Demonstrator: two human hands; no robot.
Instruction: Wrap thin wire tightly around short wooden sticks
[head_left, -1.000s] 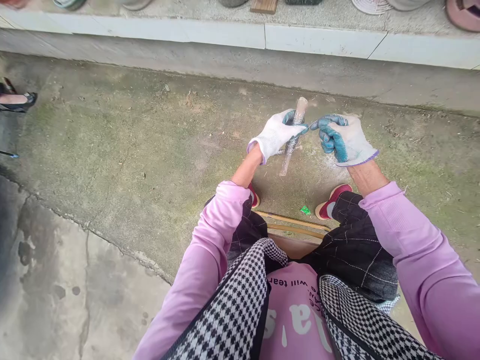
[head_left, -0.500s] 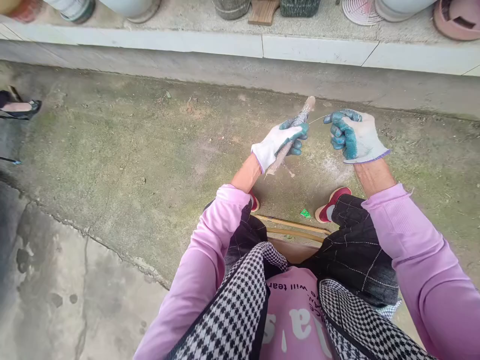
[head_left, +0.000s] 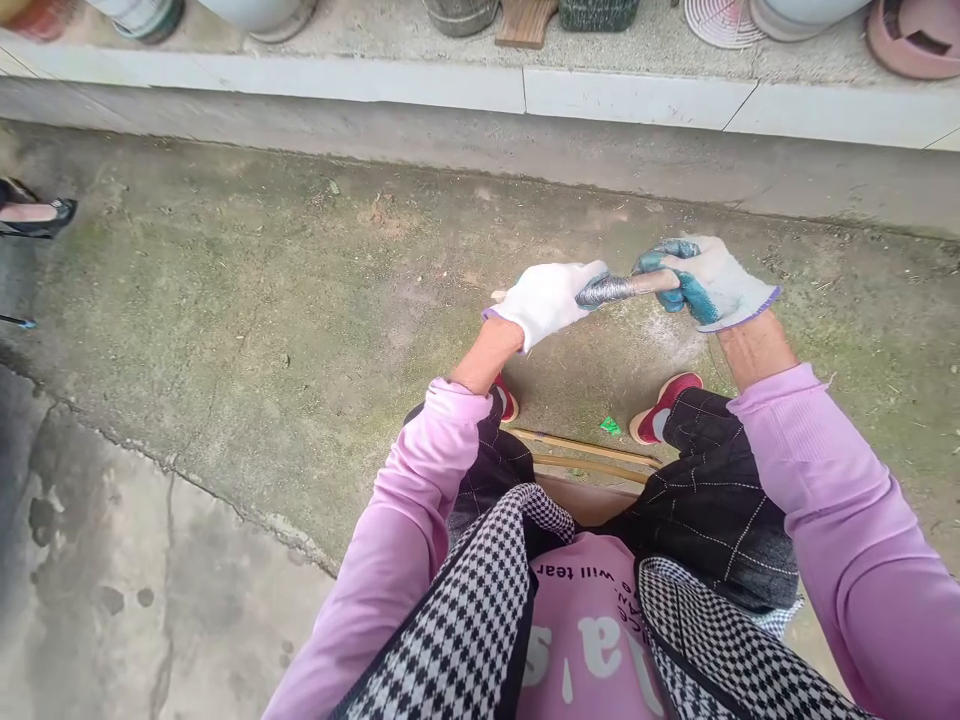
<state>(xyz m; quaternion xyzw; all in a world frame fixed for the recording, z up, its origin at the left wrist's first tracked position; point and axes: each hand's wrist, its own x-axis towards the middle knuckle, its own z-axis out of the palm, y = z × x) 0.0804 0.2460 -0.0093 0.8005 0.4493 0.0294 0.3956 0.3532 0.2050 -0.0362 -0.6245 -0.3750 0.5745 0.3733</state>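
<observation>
A stick [head_left: 649,284] with silvery wire [head_left: 604,291] wound tightly around its middle lies almost level between my hands. My left hand [head_left: 551,300], in a white glove with a blue-green coated palm, is closed around the wound part; a pale end pokes out by the wrist side. My right hand [head_left: 701,280], gloved the same way, has its fingers curled at the stick's bare right end, which passes in front of them. The loose strand between the hands no longer shows distinctly, and the right fingertips are partly hidden.
Concrete ground [head_left: 337,300] stretches around my red shoes [head_left: 664,405]. A wooden-framed seat [head_left: 585,460] is under me, and a green scrap [head_left: 610,426] lies between my feet. Pots, a wooden board [head_left: 523,22] and a round woven mat [head_left: 724,20] stand along the tiled ledge [head_left: 375,82]. Another person's foot [head_left: 45,214] shows at far left.
My left hand has turned the stick from steeply slanted to nearly level, its bare end now pointing right. My right hand has come down slightly against that end; the thin strand between them was visible before.
</observation>
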